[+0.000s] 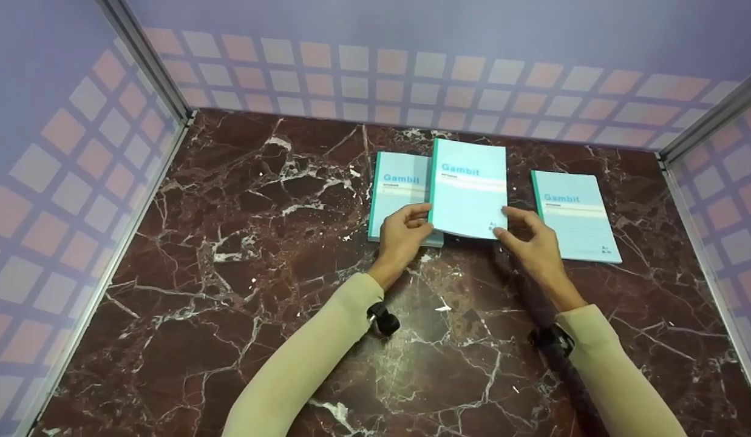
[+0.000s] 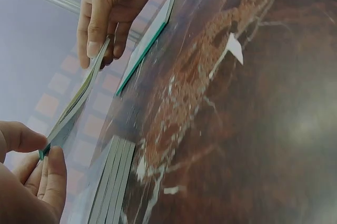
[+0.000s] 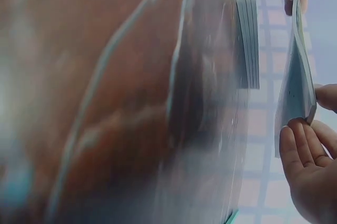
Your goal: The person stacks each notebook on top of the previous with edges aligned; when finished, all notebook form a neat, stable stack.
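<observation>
A pale blue "Gambit" notebook (image 1: 469,197) with a green spine is held up over the table between two hands. My left hand (image 1: 402,233) pinches its lower left edge at the spine, thumb against curled fingers. At the lower right edge, my right hand (image 1: 533,243) pinches it between thumb and fingers. Seen edge-on in the left wrist view, the held notebook (image 2: 79,97) bows slightly. Behind it and to its left lies a neat stack of similar notebooks (image 1: 396,197), partly covered by the held one. Another notebook (image 1: 575,221) lies flat to the right, just beyond my right hand.
The tabletop (image 1: 278,243) is dark red marble with white veins. Checked panels enclose it, with a back wall (image 1: 411,73) close behind the notebooks and a side wall (image 1: 65,182) on the left. Metal strips (image 1: 159,67) join the panels at the corners.
</observation>
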`<state>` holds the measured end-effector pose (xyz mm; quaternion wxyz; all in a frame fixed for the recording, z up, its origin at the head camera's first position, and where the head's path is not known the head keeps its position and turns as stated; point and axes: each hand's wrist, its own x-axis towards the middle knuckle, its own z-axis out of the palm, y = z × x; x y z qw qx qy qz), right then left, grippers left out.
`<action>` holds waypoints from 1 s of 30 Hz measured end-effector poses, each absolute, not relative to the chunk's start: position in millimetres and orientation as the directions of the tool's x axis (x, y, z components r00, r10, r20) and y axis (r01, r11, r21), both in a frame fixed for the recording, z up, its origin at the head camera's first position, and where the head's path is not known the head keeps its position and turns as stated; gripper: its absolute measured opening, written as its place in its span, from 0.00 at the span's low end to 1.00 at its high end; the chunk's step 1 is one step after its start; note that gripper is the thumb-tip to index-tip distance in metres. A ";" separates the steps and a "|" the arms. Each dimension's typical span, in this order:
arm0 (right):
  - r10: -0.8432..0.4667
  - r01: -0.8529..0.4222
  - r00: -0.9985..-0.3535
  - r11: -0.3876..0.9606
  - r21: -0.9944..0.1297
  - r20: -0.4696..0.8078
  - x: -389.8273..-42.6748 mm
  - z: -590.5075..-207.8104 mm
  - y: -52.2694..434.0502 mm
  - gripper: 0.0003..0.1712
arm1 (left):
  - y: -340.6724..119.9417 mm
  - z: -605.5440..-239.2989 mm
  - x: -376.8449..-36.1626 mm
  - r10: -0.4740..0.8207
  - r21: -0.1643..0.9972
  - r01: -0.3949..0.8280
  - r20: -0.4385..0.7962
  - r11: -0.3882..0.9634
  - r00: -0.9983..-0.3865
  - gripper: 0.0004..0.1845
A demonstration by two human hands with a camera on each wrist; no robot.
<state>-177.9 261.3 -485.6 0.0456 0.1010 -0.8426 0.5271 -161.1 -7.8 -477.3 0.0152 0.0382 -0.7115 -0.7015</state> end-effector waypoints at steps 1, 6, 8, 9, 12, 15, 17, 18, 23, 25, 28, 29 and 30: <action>-0.121 -0.218 -0.976 0.429 -0.877 0.183 -178.0 -485.7 258.3 0.29 | -10.1 -477.4 -160.7 -0.078 0.999 -0.033 -0.032 0.008 -0.996 0.20; -0.107 -0.232 -0.973 0.443 -0.866 0.206 -179.8 -485.4 240.1 0.28 | -21.4 -479.1 -159.6 -0.103 0.999 -0.039 -0.039 -0.001 -0.994 0.19; -0.103 -0.239 -0.971 0.438 -0.866 0.216 -181.0 -485.9 233.9 0.28 | -26.5 -480.1 -158.7 -0.112 0.999 -0.050 -0.050 -0.001 -0.993 0.19; -0.104 -0.242 -0.970 0.437 -0.866 0.219 -181.7 -486.3 231.4 0.28 | -29.3 -480.7 -158.2 -0.114 0.999 -0.050 -0.050 0.001 -0.992 0.19; -0.116 -0.245 -0.969 0.429 -0.869 0.216 -184.0 -486.8 224.6 0.28 | -38.2 -482.6 -157.0 -0.113 0.999 -0.045 -0.043 0.018 -0.993 0.19; -0.132 -0.251 -0.968 0.419 -0.873 0.215 -186.2 -487.3 218.4 0.27 | -47.5 -484.4 -156.0 -0.112 0.999 -0.034 -0.030 0.036 -0.993 0.19; -0.141 -0.258 -0.966 0.422 -0.869 0.218 -187.4 -487.6 213.1 0.27 | -54.1 -484.7 -154.6 -0.117 0.998 -0.036 -0.030 0.047 -0.993 0.18; -0.145 -0.259 -0.965 0.427 -0.866 0.217 -187.7 -487.5 210.3 0.26 | -57.1 -484.8 -153.8 -0.121 0.998 -0.035 -0.028 0.058 -0.992 0.18; -0.156 -0.250 -0.967 0.464 -0.850 0.199 -187.3 -487.1 197.5 0.27 | -69.1 -485.5 -150.1 -0.137 0.995 -0.033 -0.019 0.097 -0.990 0.16; -0.158 -0.247 -0.968 0.469 -0.848 0.195 -187.0 -487.2 192.9 0.27 | -72.9 -486.7 -149.0 -0.142 0.993 -0.027 -0.010 0.112 -0.990 0.16; -0.160 -0.245 -0.968 0.464 -0.851 0.192 -186.6 -487.4 186.4 0.28 | -78.3 -488.3 -147.6 -0.155 0.990 -0.027 -0.005 0.137 -0.988 0.16; -0.161 -0.243 -0.969 0.458 -0.855 0.189 -186.3 -487.5 184.2 0.28 | -80.3 -488.7 -147.1 -0.158 0.989 -0.029 -0.006 0.142 -0.987 0.16; -0.163 -0.241 -0.969 0.454 -0.858 0.186 -186.2 -487.4 182.2 0.27 | -82.2 -488.9 -146.5 -0.161 0.989 -0.033 -0.010 0.146 -0.987 0.16</action>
